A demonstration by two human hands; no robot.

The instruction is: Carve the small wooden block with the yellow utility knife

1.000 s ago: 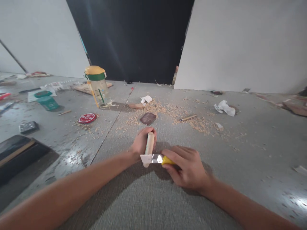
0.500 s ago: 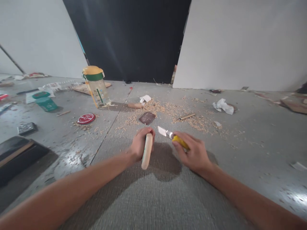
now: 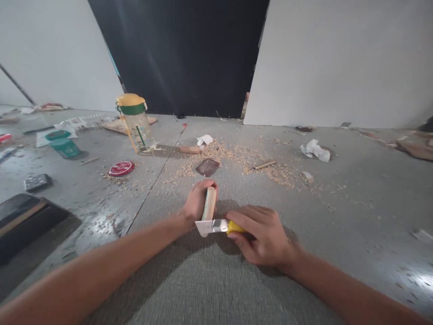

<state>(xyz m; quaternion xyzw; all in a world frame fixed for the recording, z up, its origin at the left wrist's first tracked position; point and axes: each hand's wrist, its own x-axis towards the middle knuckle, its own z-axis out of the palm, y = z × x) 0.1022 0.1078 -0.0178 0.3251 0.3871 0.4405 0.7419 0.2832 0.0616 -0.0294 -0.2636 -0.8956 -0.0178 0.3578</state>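
Observation:
My left hand point(image 3: 196, 201) is closed round the far end of a pale wooden stick point(image 3: 209, 204) that points back toward me over the grey floor. My right hand point(image 3: 262, 234) grips a yellow-handled knife point(image 3: 219, 225). Its silver blade lies across the near end of the stick, pointing left. Wood shavings point(image 3: 243, 158) are scattered on the floor just beyond my hands.
A water bottle point(image 3: 135, 122) with a yellow and green lid stands at the left. Near it lie a red round lid point(image 3: 121, 168), a green tub point(image 3: 66, 146), a brown sanding pad point(image 3: 207, 167), crumpled paper point(image 3: 316, 151) and a dark board point(image 3: 23, 216).
Half a second ago the knife was lifted away to the right of the stick with the blade pointing up-left. It has come back down across the stick's near end.

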